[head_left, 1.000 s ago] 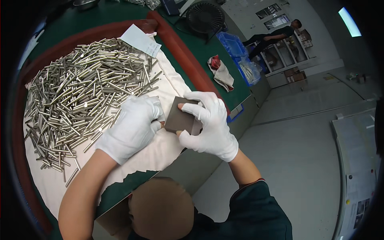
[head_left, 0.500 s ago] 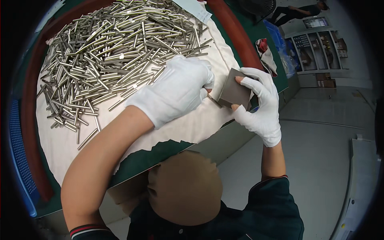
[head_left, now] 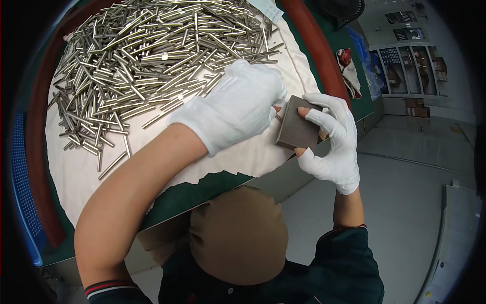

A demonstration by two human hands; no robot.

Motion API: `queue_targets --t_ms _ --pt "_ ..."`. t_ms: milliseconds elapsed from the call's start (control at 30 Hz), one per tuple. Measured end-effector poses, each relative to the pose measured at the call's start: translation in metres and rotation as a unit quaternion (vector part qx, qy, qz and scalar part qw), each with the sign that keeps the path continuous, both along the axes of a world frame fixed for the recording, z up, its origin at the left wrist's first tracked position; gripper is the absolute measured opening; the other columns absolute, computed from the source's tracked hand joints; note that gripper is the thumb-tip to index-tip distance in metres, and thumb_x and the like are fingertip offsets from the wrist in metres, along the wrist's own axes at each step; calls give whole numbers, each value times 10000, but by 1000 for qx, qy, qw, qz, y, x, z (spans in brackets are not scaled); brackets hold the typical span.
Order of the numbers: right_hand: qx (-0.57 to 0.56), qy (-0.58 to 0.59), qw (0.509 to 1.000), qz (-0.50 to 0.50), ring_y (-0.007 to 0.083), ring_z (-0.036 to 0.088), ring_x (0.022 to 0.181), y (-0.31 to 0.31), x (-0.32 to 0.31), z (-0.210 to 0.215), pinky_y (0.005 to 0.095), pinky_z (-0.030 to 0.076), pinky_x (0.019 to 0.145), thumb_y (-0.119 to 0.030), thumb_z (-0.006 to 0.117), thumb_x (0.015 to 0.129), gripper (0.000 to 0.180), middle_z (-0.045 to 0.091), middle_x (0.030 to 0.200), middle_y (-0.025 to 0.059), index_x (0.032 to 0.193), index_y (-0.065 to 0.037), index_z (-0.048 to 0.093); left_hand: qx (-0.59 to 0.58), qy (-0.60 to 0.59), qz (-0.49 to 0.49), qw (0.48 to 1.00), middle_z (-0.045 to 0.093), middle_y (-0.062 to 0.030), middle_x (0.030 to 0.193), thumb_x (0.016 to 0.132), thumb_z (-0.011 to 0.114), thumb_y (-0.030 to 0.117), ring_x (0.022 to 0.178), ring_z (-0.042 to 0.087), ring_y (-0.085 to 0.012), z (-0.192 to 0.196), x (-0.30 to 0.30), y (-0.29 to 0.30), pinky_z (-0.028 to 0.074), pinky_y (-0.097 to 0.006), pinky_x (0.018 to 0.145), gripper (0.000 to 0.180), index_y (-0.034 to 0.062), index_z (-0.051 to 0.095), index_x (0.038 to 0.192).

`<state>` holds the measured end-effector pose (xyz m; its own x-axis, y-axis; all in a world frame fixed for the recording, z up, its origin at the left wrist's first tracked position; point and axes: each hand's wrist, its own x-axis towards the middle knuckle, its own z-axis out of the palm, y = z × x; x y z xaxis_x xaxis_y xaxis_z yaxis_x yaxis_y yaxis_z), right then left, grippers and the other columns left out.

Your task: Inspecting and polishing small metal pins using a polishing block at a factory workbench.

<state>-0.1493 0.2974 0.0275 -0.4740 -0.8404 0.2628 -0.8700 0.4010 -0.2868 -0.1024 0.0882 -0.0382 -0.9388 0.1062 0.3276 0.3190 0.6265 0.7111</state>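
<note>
The white-gloved right hand grips a flat grey-brown square block just right of the heaped silver metal pins; the gloved left hand pinches, seemingly, one pin against it; rubbing likely wants steady pressure.

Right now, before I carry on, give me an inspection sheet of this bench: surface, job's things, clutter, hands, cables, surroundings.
Surface: white cloth sheet over a green table top with a reddish-brown rim.
Job's things: flat square grey-brown block; large pile of short shiny metal rods on the cloth.
Clutter: red-and-white rag at the table's right edge; white paper slip at the far edge.
Hands: white-gloved right hand grips the block by its edges, fingers curled around it; white-gloved left hand rests against the block's left side, near the rods.
Cables: nothing seen.
Surroundings: grey floor; shelving at the far right; blue crate edge on the left.
</note>
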Motion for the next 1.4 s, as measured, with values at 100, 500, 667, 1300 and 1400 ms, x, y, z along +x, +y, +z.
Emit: queue_targets --t_ms 100,500,667,1300,1400 --pt "32 -48 997 53 247 522 903 1 4 7 358 412 773 -201 745 518 559 583 1178 84 1062 -124 638 -2 1 0 1000 623 -127 777 708 648 64 764 605 -330 -1 -1 0 487 -417 746 52 37 656 752" --pt "20 -57 998 33 246 536 913 1 3 2 341 417 743 -226 731 533 553 596 1179 87 1068 -109 650 -16 4 -3 1000 617 -130 766 707 652 82 773 601 -331 -4 -1 1 451 -422 790 65 28 652 743" --pt "10 -126 991 48 246 530 917 7 -2 9 341 420 770 -252 743 543 542 596 1186 85 1059 -106 657 8 16 -11 1000 618 -133 755 708 655 79 770 602 -334 -2 -1 1 456 -426 784 62 22 648 731" --pt "-116 -126 984 -55 274 581 1043 25 -2 14 359 473 859 -238 749 595 505 607 1162 120 1063 -65 670 -342 138 46 928 496 -54 778 729 563 129 798 516 -217 19 15 21 426 -333 734 55 90 572 691" --pt "-124 -93 986 -65 282 580 1040 34 0 16 370 472 853 -199 739 573 502 606 1167 126 1050 -64 659 -366 165 33 916 475 -50 767 741 559 129 802 499 -210 17 17 30 416 -330 728 55 85 567 710"
